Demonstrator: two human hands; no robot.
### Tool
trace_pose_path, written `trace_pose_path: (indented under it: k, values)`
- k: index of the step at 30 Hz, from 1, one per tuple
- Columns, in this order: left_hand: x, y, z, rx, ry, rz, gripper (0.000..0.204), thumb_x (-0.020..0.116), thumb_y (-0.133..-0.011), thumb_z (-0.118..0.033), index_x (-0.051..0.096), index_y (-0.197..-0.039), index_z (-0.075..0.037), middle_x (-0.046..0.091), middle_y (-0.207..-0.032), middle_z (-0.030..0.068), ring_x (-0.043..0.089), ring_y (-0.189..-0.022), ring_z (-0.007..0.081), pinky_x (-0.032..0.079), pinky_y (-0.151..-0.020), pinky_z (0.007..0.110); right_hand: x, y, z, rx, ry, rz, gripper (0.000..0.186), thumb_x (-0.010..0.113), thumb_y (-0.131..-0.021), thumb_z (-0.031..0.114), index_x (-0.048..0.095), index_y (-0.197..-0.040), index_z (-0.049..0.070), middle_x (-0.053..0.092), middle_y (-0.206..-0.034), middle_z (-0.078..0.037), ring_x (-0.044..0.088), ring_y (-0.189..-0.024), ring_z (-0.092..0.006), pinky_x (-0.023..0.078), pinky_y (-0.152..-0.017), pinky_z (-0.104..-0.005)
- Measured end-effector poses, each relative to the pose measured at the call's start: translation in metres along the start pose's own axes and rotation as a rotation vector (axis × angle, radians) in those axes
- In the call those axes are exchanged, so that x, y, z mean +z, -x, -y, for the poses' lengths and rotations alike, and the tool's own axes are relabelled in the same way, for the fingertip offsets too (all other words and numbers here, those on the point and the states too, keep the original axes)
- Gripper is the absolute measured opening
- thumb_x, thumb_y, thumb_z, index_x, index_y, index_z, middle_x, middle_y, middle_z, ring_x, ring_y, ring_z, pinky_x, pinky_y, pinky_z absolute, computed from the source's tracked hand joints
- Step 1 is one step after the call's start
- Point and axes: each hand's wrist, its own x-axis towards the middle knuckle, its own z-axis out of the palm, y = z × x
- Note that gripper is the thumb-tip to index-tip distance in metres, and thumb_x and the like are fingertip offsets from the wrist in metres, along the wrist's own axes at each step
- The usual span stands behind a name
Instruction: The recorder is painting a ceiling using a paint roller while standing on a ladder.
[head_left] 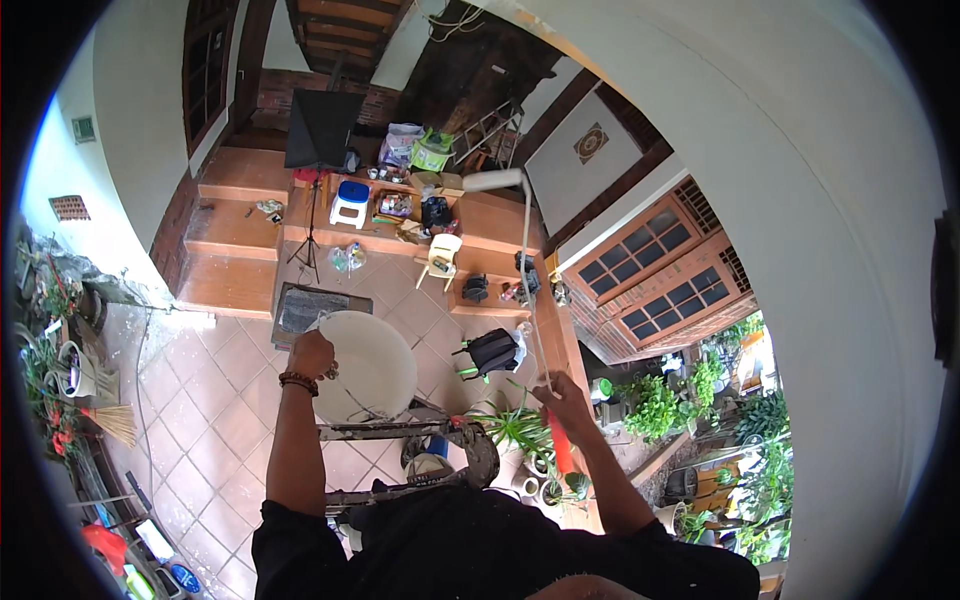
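Note:
My left hand (pixel 312 355) is closed on the wire handle of a white bucket (pixel 372 360) with pale contents, beside the top of a paint-spattered metal ladder (pixel 472 450) just below me. My right hand (pixel 563 405) grips a paint roller by its long pole, whose red handle (pixel 560 447) extends below my fingers. The thin metal frame rises from it to a white roller head (pixel 492 179), held up in front of the wall and the brick-coloured raised floor.
Terracotta steps (pixel 225 265), a black softbox on a stand (pixel 318 130), stools (pixel 440 255) and bags (pixel 432 150) lie ahead. A backpack (pixel 492 353) and potted plants (pixel 515 430) sit below. A white wall (pixel 840 280) curves along my right. A broom (pixel 110 425) is at left.

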Motion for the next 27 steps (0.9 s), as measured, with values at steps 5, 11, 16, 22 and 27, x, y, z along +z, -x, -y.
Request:
trace_pose_path:
  k: [5, 11, 16, 22, 27]
  values:
    - [0.001, -0.006, -0.001, 0.001, -0.022, -0.025, 0.028, 0.051, -0.086, -0.01, 0.069, -0.066, -0.001, 0.068, -0.063, 0.0061, 0.062, -0.043, 0.0121, 0.05, -0.04, 0.026, 0.02, 0.013, -0.074, 0.228, 0.069, 0.07, 0.021, 0.068, -0.085, 0.024, 0.06, -0.081, 0.005, 0.052, -0.062, 0.001, 0.048, -0.05, -0.0082, 0.039, -0.046, -0.0249]
    - [-0.004, 0.005, -0.01, -0.068, 0.14, -0.052, 0.028, 0.043, -0.085, -0.009, 0.062, -0.071, 0.005, 0.068, -0.067, 0.0142, 0.066, -0.05, 0.0211, 0.054, -0.041, 0.032, 0.028, -0.025, -0.044, 0.116, 0.264, 0.068, 0.021, 0.069, -0.084, 0.021, 0.059, -0.087, 0.004, 0.053, -0.063, -0.001, 0.05, -0.05, -0.0093, 0.04, -0.044, -0.0251]
    - [0.002, -0.006, 0.002, -0.014, -0.04, -0.028, 0.029, 0.05, -0.086, -0.011, 0.069, -0.065, -0.004, 0.068, -0.061, 0.0035, 0.061, -0.043, 0.0111, 0.05, -0.04, 0.028, 0.021, -0.019, -0.07, 0.262, 0.085, 0.228, 0.027, 0.07, -0.084, 0.023, 0.056, -0.097, 0.004, 0.06, -0.071, -0.004, 0.053, -0.053, -0.0109, 0.045, -0.048, -0.0269]
    - [0.0, 0.001, 0.001, 0.201, -0.523, -0.041, 0.027, 0.055, -0.086, -0.017, 0.074, -0.068, -0.011, 0.067, -0.059, 0.001, 0.06, -0.043, 0.0106, 0.051, -0.044, 0.027, 0.028, -0.026, -0.081, 0.233, 0.214, 0.068, 0.024, 0.063, -0.088, 0.029, 0.059, -0.084, 0.006, 0.055, -0.064, -0.001, 0.051, -0.051, -0.0095, 0.039, -0.045, -0.0256]
    - [0.003, -0.004, 0.012, 0.232, -0.654, -0.054, 0.022, 0.059, -0.084, -0.019, 0.074, -0.069, -0.012, 0.066, -0.058, 0.0012, 0.061, -0.044, 0.0115, 0.052, -0.048, 0.028, 0.036, -0.061, -0.016, 0.14, -0.163, 0.152, 0.015, 0.058, -0.09, 0.02, 0.054, -0.096, 0.006, 0.053, -0.065, -0.001, 0.054, -0.051, -0.0111, 0.045, -0.047, -0.0254]
